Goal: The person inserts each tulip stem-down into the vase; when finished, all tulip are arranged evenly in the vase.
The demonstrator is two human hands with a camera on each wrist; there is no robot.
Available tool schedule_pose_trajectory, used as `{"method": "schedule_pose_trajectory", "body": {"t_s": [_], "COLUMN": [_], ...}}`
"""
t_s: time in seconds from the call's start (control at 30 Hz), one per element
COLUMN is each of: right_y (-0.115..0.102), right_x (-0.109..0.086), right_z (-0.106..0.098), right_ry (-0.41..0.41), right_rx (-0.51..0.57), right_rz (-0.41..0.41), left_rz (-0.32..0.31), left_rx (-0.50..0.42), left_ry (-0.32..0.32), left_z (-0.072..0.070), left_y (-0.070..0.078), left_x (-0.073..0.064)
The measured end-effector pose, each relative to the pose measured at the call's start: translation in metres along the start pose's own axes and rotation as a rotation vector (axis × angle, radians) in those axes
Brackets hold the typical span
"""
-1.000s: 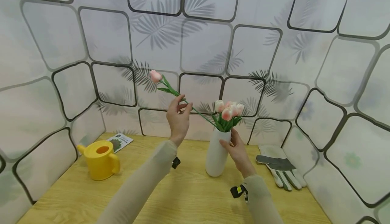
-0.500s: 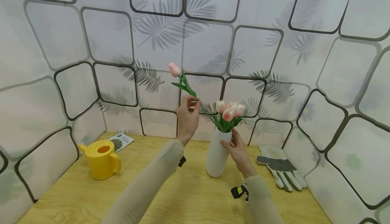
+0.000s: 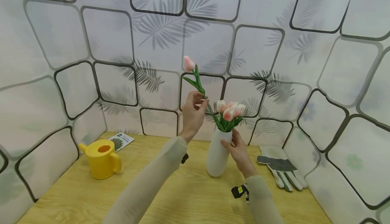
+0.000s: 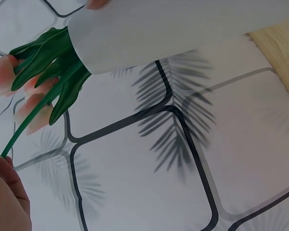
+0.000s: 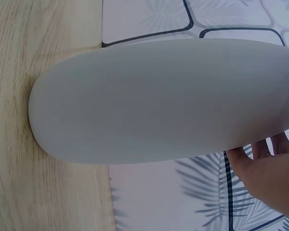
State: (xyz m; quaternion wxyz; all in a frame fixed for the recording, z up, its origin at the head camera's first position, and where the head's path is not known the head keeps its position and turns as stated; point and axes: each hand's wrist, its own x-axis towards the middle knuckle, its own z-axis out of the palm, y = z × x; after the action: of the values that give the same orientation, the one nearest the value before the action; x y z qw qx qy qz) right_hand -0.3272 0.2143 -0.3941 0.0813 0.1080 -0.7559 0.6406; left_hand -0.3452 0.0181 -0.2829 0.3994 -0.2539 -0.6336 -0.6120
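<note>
My left hand [image 3: 194,114] pinches the green stem [image 4: 31,117] of a pink tulip [image 3: 189,63], whose bloom stands above the fingers with two leaves below it. The stem's lower part runs down into the mouth of a white vase [image 3: 217,156]. Several pink and white tulips [image 3: 228,113] with green leaves fill the vase's top. My right hand [image 3: 239,151] grips the vase near its rim from the right side; in the right wrist view its thumb [image 5: 241,161] lies against the wall of the vase [image 5: 135,103]. The vase stands on the wooden table.
On the left of the wooden table [image 3: 182,197] stands a yellow watering can [image 3: 100,161]. Behind it lies a seed packet [image 3: 122,140]. A pair of grey and white gloves [image 3: 280,166] lies at the right. Patterned cloth walls [image 3: 158,122] enclose the back and sides.
My left hand has moved right, towards the vase, and slightly up. The held tulip has swung from a strong left lean to nearly upright. My right hand and the vase have stayed in place.
</note>
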Motion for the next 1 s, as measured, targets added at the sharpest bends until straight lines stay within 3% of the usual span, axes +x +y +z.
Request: {"method": "schedule_pose_trajectory", "body": {"t_s": [0.23,1.0], "right_y": [0.000,0.001], "right_x": [0.001,-0.001], "right_z": [0.001,0.001], "right_ry": [0.004,0.004], "right_rx": [-0.009,0.006], "right_rz": [0.010,0.006], "left_rz": [-0.034,-0.111], "left_rx": [0.022,0.043], "left_ry": [-0.052,-0.129], "left_z": [0.006,0.015], "left_y": [-0.001,-0.013], "left_x": [-0.007,-0.035]}}
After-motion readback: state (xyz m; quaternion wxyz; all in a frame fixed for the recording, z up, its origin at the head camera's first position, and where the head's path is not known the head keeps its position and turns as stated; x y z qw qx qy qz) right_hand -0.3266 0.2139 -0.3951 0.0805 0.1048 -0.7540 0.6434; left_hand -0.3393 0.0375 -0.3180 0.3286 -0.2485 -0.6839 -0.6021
